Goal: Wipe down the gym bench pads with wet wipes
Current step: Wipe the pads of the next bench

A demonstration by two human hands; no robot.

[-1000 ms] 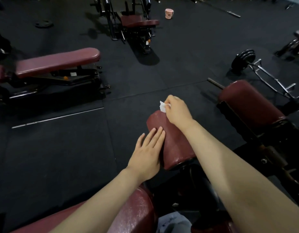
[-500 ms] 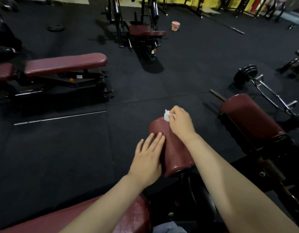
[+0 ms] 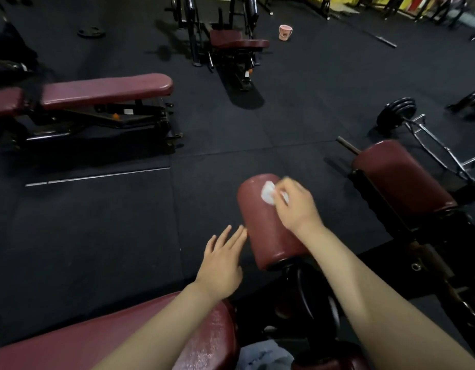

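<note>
Wiping the far end of a roller pad. Our right hand (image 3: 295,206) pinches a crumpled white wet wipe (image 3: 268,193) and presses it on the maroon vinyl cylindrical roller pad (image 3: 265,231), near its end at twelve o'clock. Our left hand (image 3: 223,265) lies with fingers straight and spread, holding nothing; its fingertips (image 3: 241,231) are just beside the roller's nine-o'clock flank, and we cannot tell whether they touch it. The maroon padded seat surface (image 3: 209,340), at six o'clock, glistens as if damp. We judge the step best done by flattening the wipe for fuller contact, steadying the roller with the free hand, and drawing overlapping strokes from the far end toward us, turning round each flank. A second maroon roller pad (image 3: 401,177) stands at two o'clock.
</note>
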